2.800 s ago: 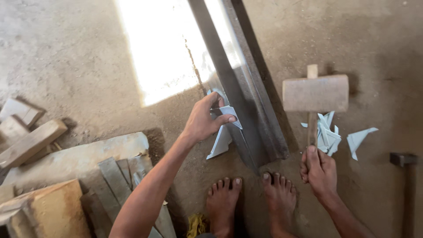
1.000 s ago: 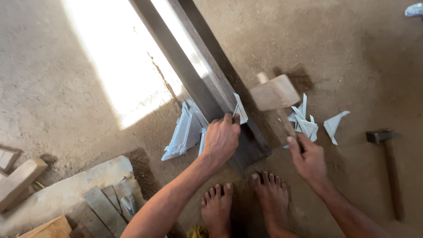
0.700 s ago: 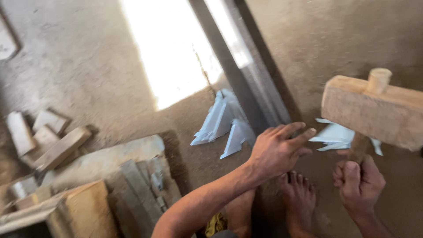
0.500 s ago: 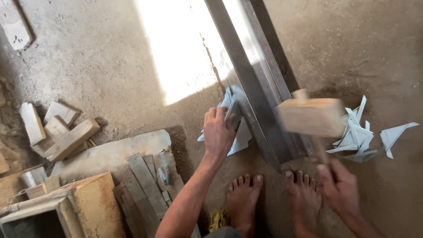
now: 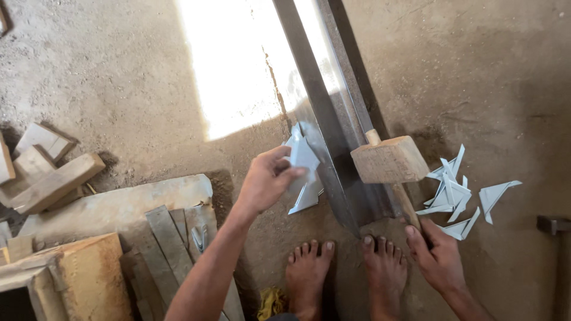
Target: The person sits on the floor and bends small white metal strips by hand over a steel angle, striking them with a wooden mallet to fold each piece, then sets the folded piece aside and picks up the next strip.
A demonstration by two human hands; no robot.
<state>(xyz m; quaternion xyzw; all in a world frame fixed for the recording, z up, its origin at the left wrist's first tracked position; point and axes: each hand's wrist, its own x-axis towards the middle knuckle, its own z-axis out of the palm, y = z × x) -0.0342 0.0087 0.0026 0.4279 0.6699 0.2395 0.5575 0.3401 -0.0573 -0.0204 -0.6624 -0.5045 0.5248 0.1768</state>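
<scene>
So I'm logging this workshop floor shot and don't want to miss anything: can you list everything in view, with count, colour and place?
steel angle bar: one, grey, long, lying on the floor from top centre down to the feet
wooden mallet: one, tan, head over the bar's near end
cut metal piece: one, pale blue-white, in the left hand; more lie under it beside the bar
metal offcuts: a small pile, pale blue-white, floor right of the bar
hammer: one, dark head, right edge, partly cut off
wood blocks: several, pale brown, far left
planks and slab: a stack, grey-brown, lower left
yellow rag: one, behind the feet
concrete floor: grey, with a sunlit patch
bare feet: two, bottom centre
left hand: pinches the cut piece
right hand: grips the mallet handle
</scene>
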